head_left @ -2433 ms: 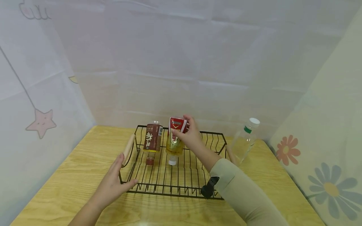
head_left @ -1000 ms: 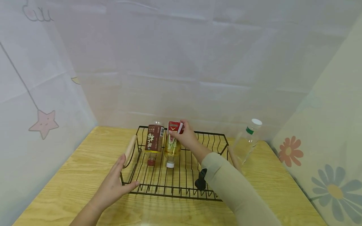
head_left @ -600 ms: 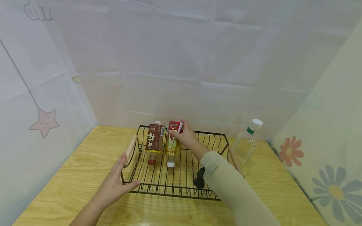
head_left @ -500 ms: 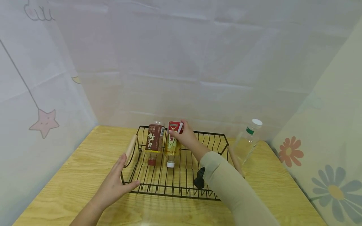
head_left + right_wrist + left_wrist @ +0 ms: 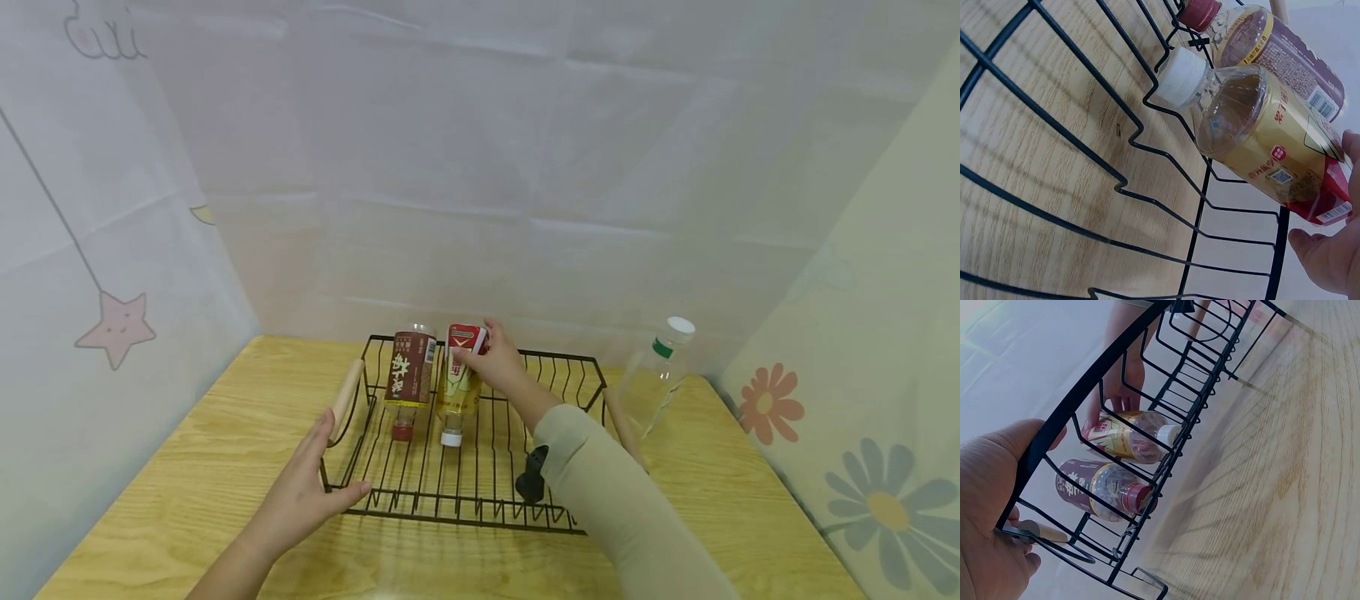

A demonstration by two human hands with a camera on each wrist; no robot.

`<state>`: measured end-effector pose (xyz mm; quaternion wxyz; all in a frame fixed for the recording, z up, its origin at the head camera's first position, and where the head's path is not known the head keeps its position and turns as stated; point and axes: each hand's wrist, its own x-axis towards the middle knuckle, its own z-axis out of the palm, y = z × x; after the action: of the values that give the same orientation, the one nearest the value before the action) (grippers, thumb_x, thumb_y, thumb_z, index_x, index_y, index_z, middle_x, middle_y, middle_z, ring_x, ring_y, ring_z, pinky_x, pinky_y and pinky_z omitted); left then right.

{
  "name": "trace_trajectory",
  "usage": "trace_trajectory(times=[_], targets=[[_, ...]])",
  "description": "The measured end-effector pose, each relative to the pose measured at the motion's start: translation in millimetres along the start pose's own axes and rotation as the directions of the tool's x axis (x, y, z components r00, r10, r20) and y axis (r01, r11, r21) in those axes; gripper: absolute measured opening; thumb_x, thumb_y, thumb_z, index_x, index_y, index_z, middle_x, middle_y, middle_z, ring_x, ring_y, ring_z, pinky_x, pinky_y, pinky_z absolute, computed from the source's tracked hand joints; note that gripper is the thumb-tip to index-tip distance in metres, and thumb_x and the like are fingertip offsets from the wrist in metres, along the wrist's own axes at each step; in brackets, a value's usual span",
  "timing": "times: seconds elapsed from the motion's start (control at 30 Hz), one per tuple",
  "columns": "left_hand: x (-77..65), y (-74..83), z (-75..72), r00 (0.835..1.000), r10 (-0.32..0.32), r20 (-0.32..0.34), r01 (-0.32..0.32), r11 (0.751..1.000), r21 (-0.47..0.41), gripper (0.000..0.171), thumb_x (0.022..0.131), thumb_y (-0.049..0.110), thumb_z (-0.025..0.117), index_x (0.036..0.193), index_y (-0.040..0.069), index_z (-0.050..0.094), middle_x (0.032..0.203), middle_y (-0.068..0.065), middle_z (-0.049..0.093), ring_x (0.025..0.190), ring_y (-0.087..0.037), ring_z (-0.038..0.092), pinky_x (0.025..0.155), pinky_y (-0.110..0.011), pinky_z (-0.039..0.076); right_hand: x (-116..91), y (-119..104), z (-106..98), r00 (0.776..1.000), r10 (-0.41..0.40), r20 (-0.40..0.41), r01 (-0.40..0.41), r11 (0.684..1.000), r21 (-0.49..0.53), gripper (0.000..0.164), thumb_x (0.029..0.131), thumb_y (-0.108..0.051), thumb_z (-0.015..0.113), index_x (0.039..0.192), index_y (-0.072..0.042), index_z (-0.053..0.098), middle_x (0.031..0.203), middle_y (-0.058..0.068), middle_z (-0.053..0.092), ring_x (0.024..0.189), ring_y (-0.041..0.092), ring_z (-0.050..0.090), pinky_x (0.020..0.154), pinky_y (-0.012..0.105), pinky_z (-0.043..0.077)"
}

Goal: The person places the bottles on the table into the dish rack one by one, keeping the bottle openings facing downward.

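Rack [image 5: 487,524] corner gripped by left hand [image 5: 303,492], thumb and fingers wide apart. White-capped bottle [image 5: 1266,137] in rack, cap lower, pinched near base by right hand [image 5: 495,360]. If pinch slackens, maroon-labelled bottle [image 5: 409,371] just left may be knocked. Movement bounded by rear rail [image 5: 562,356] behind right hand; widest room rightward, towards clear bottle [image 5: 648,383].

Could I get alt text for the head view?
The right hand holds a red-and-yellow bottle beside a maroon-labelled bottle in a black wire rack. The left hand holds its near left corner; a clear bottle is farther right.
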<state>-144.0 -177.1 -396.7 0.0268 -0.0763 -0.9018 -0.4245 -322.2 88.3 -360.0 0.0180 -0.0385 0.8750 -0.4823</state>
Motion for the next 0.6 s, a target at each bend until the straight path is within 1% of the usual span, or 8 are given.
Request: trace_trajectory(times=[0.1, 0.23, 0.3, 0.47, 0.6], targets=[[-0.2, 1.0, -0.1, 1.0, -0.002, 0.003, 0.002, 1.0, -0.005, 0.114, 0.081, 0.045, 0.078, 0.157, 0.003, 0.005, 0.162, -0.026, 0.008, 0.143, -0.056, 0.015, 0.106, -0.077, 0.021, 0, 2, -4, 1.0, -0.003, 0.0, 0.003, 1.0, -0.014, 0.089, 0.089, -0.04, 0.071, 0.157, -0.017, 0.018, 0.148, 0.016, 0.045, 0.131, 0.034, 0.051, 0.099, 0.049, 0.053], [-0.3, 0.1, -0.3, 1.0, -0.014, 0.012, 0.014, 1.0, -0.001, 0.115, 0.081, 0.046, 0.078, 0.157, 0.004, 0.003, 0.162, -0.026, 0.006, 0.143, -0.056, 0.015, 0.106, -0.077, 0.021, -3, 2, -11, 1.0, -0.011, 0.011, 0.011, 0.998, -0.057, 0.088, 0.089, -0.045, 0.069, 0.157, -0.019, 0.019, 0.156, 0.015, 0.034, 0.14, 0.036, 0.041, 0.105, 0.055, 0.046], [-0.4, -0.4, -0.2, 1.0, -0.02, 0.017, 0.02, 1.0, 0.002, 0.115, 0.08, 0.046, 0.078, 0.157, 0.004, 0.003, 0.162, -0.026, 0.005, 0.143, -0.056, 0.015, 0.106, -0.077, 0.021, -6, 1, -16, 1.0, -0.027, 0.013, 0.028, 0.996, -0.085, 0.088, 0.089, -0.046, 0.068, 0.157, -0.02, 0.019, 0.158, 0.016, 0.03, 0.142, 0.037, 0.037, 0.108, 0.057, 0.043], [-0.3, -0.5, 0.3, 0.999, -0.028, 0.019, 0.028, 1.0, 0.002, 0.116, 0.08, 0.047, 0.077, 0.157, 0.004, 0.002, 0.163, -0.025, 0.004, 0.144, -0.056, 0.014, 0.106, -0.076, 0.021, -14, -1, -36, 0.998, -0.067, 0.005, 0.067, 0.983, -0.169, 0.087, 0.089, -0.046, 0.068, 0.157, -0.019, 0.02, 0.16, 0.017, 0.028, 0.144, 0.037, 0.036, 0.111, 0.058, 0.039], [-0.3, 0.8, 0.9, 0.999, -0.041, 0.021, 0.041, 0.999, 0.005, 0.115, 0.08, 0.046, 0.078, 0.158, 0.005, 0.002, 0.163, -0.024, 0.004, 0.143, -0.056, 0.016, 0.104, -0.077, 0.022, -20, 0, -56, 0.998, -0.063, 0.005, 0.063, 0.982, -0.178, 0.083, 0.091, -0.047, 0.065, 0.156, -0.02, 0.021, 0.16, 0.015, 0.028, 0.146, 0.036, 0.033, 0.112, 0.058, 0.037]])
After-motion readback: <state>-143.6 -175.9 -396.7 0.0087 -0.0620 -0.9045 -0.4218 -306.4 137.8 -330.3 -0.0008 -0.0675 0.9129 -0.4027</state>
